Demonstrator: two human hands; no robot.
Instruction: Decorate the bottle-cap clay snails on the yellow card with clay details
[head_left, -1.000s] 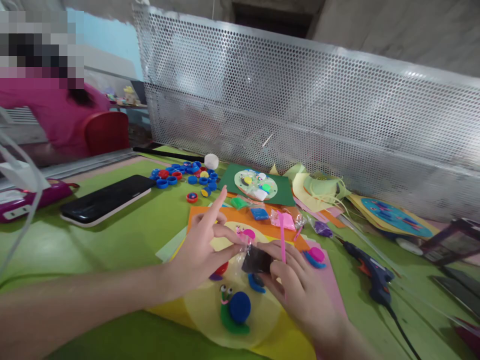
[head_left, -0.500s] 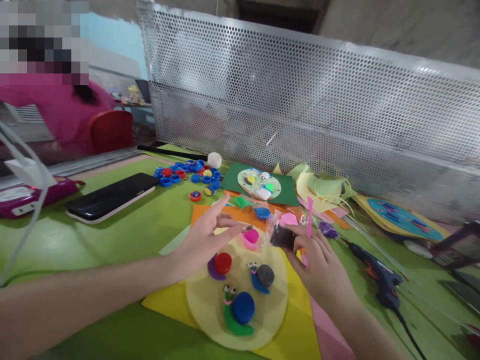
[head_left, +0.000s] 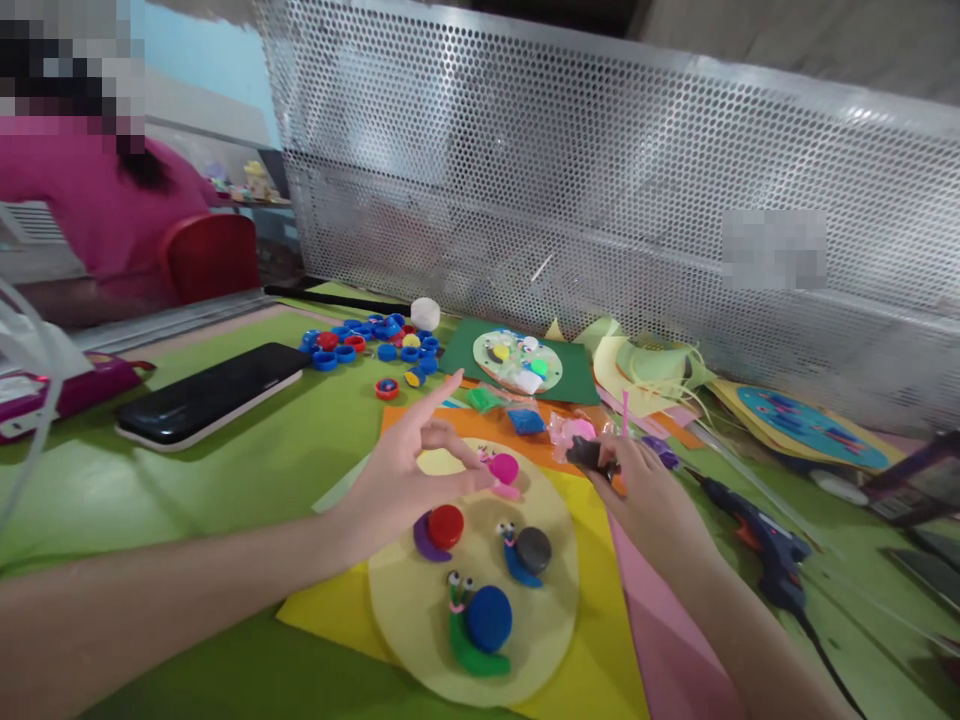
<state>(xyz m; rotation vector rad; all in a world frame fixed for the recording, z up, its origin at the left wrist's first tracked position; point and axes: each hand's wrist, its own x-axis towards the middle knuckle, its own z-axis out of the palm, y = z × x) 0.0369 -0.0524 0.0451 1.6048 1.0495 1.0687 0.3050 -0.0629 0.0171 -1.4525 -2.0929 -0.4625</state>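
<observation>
My left hand (head_left: 420, 462) hovers over the pale yellow paper circle (head_left: 405, 610), thumb and a finger drawn together close to the pink snail (head_left: 503, 469), index finger raised. Anything pinched there is too small to make out. In my right hand (head_left: 637, 475) is a lump of black modelling clay (head_left: 586, 453), gripped at the circle's upper right. Three more bottle-cap snails lie on the circle: a purple one with a red cap (head_left: 446, 525), a blue one with a grey cap (head_left: 534, 549) and a green one with a blue cap (head_left: 488, 619).
Packets of green clay (head_left: 484, 399), blue clay (head_left: 526, 420) and pink clay (head_left: 577, 430) lie behind the circle. A glue gun (head_left: 765, 545) is on the right, a phone (head_left: 214, 395) on the left. Loose bottle caps (head_left: 367, 340) sit before a perforated metal panel (head_left: 525, 170). Someone in pink sits beyond.
My right hand has moved slightly right and down with the black clay, away from the pink clay packet. My left thumb has lowered beside the pink snail, whose eye end now shows.
</observation>
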